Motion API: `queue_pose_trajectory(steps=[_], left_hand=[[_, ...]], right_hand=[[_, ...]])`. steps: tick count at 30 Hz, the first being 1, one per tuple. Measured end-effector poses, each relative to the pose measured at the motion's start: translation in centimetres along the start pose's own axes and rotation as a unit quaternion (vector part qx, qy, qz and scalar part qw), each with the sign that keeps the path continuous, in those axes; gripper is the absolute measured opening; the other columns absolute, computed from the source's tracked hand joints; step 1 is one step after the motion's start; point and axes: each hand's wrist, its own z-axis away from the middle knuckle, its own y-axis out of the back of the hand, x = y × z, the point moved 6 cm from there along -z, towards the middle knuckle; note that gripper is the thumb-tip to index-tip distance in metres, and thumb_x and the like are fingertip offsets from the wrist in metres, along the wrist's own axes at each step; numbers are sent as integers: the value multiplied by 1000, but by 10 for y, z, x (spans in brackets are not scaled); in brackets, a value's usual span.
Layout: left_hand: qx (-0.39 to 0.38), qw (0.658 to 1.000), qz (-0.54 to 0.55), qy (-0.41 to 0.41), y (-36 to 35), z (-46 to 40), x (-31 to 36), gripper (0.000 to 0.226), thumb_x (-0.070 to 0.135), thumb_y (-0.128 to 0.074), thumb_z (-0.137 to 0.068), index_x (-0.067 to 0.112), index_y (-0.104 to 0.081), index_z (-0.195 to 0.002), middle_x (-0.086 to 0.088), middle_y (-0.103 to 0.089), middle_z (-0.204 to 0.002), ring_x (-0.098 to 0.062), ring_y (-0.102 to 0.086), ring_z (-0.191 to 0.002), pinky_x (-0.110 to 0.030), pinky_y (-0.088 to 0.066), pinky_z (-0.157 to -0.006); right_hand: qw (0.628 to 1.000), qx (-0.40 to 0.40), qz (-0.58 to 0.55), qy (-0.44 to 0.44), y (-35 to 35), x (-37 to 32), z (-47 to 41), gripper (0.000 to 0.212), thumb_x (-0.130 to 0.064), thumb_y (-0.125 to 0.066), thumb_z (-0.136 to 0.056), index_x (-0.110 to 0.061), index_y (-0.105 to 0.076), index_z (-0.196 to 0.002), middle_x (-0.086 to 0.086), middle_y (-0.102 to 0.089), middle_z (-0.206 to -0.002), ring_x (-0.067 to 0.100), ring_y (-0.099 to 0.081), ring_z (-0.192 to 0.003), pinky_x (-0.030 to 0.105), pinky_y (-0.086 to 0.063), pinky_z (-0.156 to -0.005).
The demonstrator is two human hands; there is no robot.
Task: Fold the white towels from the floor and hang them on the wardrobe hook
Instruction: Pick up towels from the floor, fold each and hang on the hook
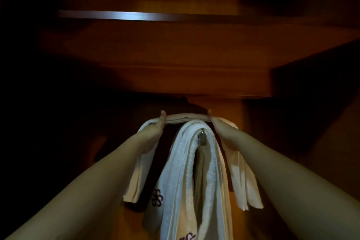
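A thick white towel (181,171) with purple embroidery hangs folded over a metal wardrobe hook (202,137) in the middle of the view. Behind and above it a second, thinner folded white towel (187,118) is stretched flat between my hands, its two ends drooping down at left and right. My left hand (156,128) presses and holds its left part, thumb up. My right hand (219,125) holds its right part. Whether this towel rests on the hook is hidden by the first towel.
I look up into a dim wooden wardrobe. A wooden shelf edge (185,82) runs just above my hands, and a metal rail (120,15) crosses higher up. A dark side panel (311,93) stands at the right. The left side is in shadow.
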Motion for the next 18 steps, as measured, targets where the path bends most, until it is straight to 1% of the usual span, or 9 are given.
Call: queue_pose_trajectory(steps=[1, 2, 5, 7, 9, 12, 14, 16, 18], left_hand=[[-7, 999, -42, -3, -3, 2, -5, 68, 61, -28, -103, 13, -50, -144, 11, -58, -114, -5, -60, -97, -8, -49, -70], [2, 997, -75, -19, -5, 1, -11, 71, 64, -28, -101, 13, -50, -145, 10, -57, -115, 1, -58, -94, -4, -47, -67], [1, 995, -103, 2, -17, -2, -25, 82, 71, -33, -94, 12, -46, -147, -8, -51, -147, -19, -51, -133, -21, -41, -103], [15, 994, -104, -17, -18, 1, -23, 80, 74, -37, -90, 14, -55, -141, -10, -57, -142, -22, -54, -130, -23, -43, -97], [-2, 995, -98, -27, -19, 8, -20, 83, 75, -35, -87, 16, -54, -142, -10, -55, -145, -22, -52, -132, -27, -42, -106], [-77, 994, -76, 6, -22, 16, -36, 78, 70, -22, -96, 19, -37, -154, -5, -39, -157, -18, -36, -145, -24, -27, -111], [-110, 991, -70, 44, -21, 29, -59, 82, 79, -20, -87, 29, -50, -143, 1, -56, -143, -9, -53, -129, -21, -43, -100], [-92, 991, -65, 75, -14, 51, -82, 84, 94, -29, -65, 38, -63, -117, 9, -75, -106, -1, -69, -93, -17, -55, -70], [-55, 989, -46, 127, -7, 71, -109, 114, 106, -35, -41, 28, -67, -119, -2, -78, -98, -12, -74, -88, -25, -59, -68]], right_hand=[[999, -36, -16, 1, -3, 3, -2, 111, -101, -39, -61, -33, -48, -148, 8, -41, -157, 30, -40, -143, 48, -31, -118], [997, -66, -30, 2, -5, 6, -3, 116, -102, -40, -58, -30, -46, -149, 11, -41, -157, 31, -39, -144, 52, -29, -120], [995, -76, -63, 4, 1, 11, -1, 138, -106, -49, -40, -28, -37, -155, 10, -34, -162, 30, -29, -149, 57, -22, -121], [994, -74, -76, 1, 3, 13, 0, 150, -107, -52, -28, -31, -33, -156, 7, -27, -165, 29, -21, -153, 59, -16, -122], [994, -74, -82, 6, 0, 15, 4, 149, -107, -52, -28, -33, -33, -156, 4, -26, -165, 27, -19, -153, 58, -14, -123], [993, -56, -99, 15, -8, 29, 15, 129, -105, -53, -40, -35, -47, -148, 3, -53, -148, 25, -47, -138, 51, -33, -118], [993, -75, -93, 2, -20, 48, 27, 110, -102, -44, -58, -34, -49, -146, 2, -59, -138, 26, -53, -131, 50, -38, -115], [990, -92, -102, -20, -28, 74, 36, 104, -95, -38, -70, -27, -45, -149, 10, -56, -141, 30, -51, -133, 52, -36, -117], [987, -95, -125, -23, -32, 93, 48, 98, -89, -38, -78, -24, -41, -151, 13, -58, -140, 31, -55, -130, 53, -38, -116]])
